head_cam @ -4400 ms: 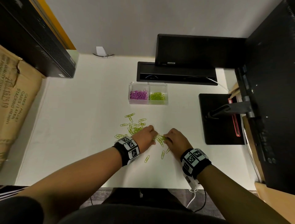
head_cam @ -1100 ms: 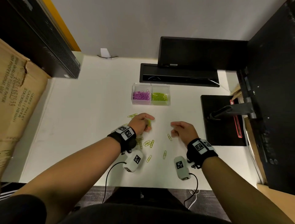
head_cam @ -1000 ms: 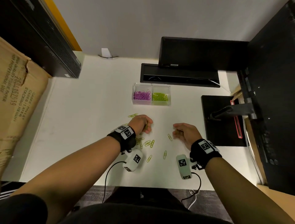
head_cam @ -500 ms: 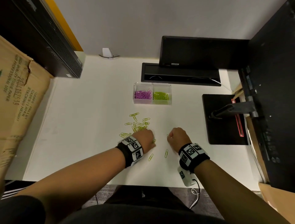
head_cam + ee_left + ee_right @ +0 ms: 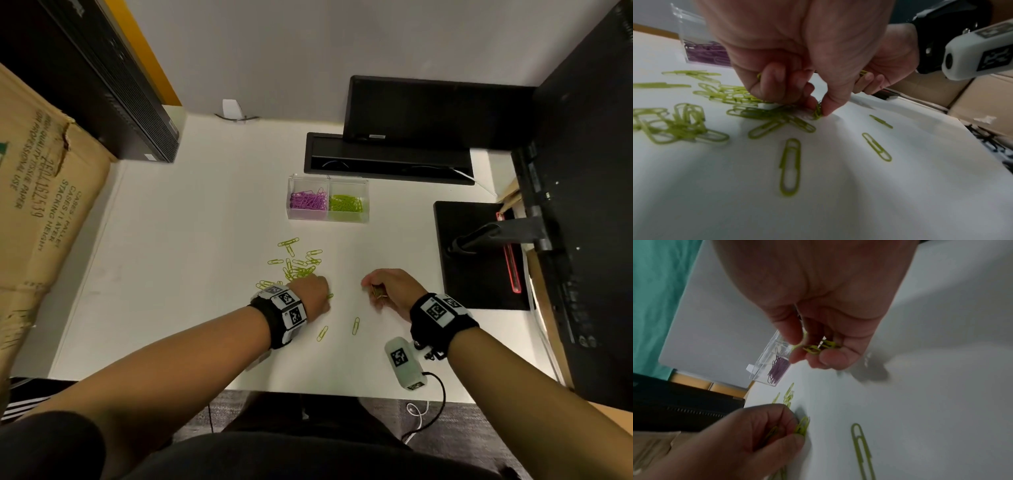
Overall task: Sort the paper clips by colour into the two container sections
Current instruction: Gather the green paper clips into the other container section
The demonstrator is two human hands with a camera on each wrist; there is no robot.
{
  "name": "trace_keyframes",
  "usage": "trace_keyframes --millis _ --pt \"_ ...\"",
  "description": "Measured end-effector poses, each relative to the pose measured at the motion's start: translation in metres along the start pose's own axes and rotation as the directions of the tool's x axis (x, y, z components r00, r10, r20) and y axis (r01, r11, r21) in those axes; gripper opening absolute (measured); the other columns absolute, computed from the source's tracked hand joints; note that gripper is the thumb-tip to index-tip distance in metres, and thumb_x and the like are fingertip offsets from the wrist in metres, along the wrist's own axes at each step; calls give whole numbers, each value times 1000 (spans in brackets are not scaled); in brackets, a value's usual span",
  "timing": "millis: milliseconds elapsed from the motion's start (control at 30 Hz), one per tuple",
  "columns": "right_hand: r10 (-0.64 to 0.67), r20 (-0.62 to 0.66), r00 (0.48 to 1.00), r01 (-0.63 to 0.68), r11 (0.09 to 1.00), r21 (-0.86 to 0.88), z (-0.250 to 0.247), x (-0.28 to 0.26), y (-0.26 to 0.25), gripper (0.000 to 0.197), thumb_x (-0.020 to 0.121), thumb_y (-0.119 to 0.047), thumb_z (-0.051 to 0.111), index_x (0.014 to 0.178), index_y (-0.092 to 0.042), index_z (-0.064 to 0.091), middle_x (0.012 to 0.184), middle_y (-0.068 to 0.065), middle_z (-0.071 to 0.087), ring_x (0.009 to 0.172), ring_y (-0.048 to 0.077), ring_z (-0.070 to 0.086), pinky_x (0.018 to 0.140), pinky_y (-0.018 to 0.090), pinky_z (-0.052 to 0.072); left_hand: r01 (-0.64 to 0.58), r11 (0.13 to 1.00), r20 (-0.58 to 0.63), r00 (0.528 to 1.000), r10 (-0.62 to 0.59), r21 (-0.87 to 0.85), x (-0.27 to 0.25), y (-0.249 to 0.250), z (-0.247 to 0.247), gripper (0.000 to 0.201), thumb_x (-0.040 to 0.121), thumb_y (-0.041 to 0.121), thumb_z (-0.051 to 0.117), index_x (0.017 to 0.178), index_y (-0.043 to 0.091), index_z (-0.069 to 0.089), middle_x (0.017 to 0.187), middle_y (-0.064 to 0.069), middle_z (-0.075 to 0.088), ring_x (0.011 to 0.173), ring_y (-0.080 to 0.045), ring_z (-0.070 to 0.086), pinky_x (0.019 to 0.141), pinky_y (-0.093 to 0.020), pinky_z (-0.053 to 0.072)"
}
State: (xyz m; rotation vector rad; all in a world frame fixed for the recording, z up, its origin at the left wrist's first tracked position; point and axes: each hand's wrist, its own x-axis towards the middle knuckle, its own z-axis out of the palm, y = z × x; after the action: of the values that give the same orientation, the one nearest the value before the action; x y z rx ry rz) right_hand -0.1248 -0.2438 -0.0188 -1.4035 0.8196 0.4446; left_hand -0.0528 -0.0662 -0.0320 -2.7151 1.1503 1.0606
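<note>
Several green paper clips [image 5: 297, 266] lie scattered on the white desk [image 5: 178, 260]. My left hand [image 5: 310, 296] is down at the near edge of that pile, thumb and fingertips pinching green clips [image 5: 817, 112] off the surface, with more clips tucked in its curled fingers. My right hand [image 5: 387, 287] hovers just above the desk to the right, fingers curled round a small bunch of green clips [image 5: 819, 346]. Two loose clips [image 5: 356, 325] lie between my wrists. The clear two-section container [image 5: 328, 199] stands further back, purple clips in its left section, green in its right.
A black dock and monitor base [image 5: 387, 159] sit behind the container. A black monitor stand plate [image 5: 479, 253] lies to the right, a cardboard box [image 5: 37, 205] and a black computer case [image 5: 113, 89] to the left. The desk's front edge runs just below my wrists.
Both hands came back from near the container to the scattered clips. In the last half second the right hand lifted and turned with clips in it; the left pinches at the pile.
</note>
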Motion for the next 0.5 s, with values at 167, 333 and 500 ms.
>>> trace_keyframes --millis 167,333,500 --pt "-108 179 978 191 806 -560 3 -4 4 5 81 -10 66 80 -15 68 66 -3 57 55 9 48 54 18 39 -25 994 4 1000 25 106 -1 6 3 35 94 18 47 124 -1 44 121 -16 51 102 -33 60 66 -33 41" --pt "-139 416 899 439 278 -855 10 -7 22 17 84 -22 67 100 -18 66 76 -13 38 72 7 41 66 17 31 -99 981 21 995 97 166 -2 5 8 33 93 4 44 125 -2 41 120 -19 49 99 -34 60 64 -36 40" --pt "-102 414 905 426 218 -878 15 -5 31 10 90 -18 59 95 -10 63 84 -11 41 84 10 43 76 25 40 -114 993 15 993 114 15 -2 -1 9 31 90 -2 44 121 -2 45 118 -19 50 98 -34 60 69 -34 44"
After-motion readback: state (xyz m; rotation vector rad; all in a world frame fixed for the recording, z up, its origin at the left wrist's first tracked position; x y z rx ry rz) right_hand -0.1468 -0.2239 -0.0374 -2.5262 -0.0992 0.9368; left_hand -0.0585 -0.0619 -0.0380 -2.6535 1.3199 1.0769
